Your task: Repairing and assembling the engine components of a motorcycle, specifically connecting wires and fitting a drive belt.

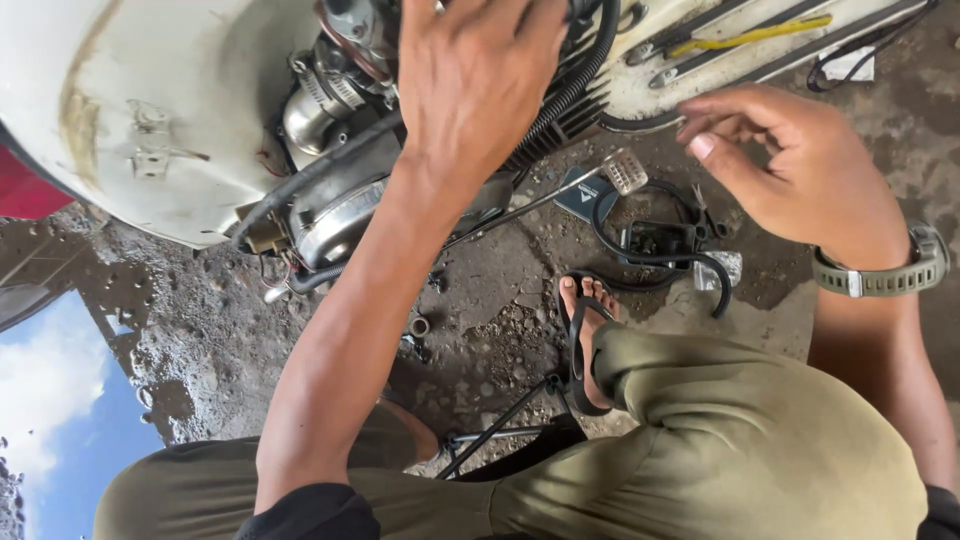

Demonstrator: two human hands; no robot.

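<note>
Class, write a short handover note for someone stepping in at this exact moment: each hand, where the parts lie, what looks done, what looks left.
Left hand: reaching into the engine of the white scooter body, fingers hidden among the hoses; whether it grips anything cannot be told.
Right hand: open, empty, hovering above the ground near the black cable assembly.
Parts: brake pedal and small nuts lie loose on the wet ground; tools lie on the scooter floorboard.
Done: engine exposed, some pieces off.
Left: loose pieces are not yet refitted.
</note>
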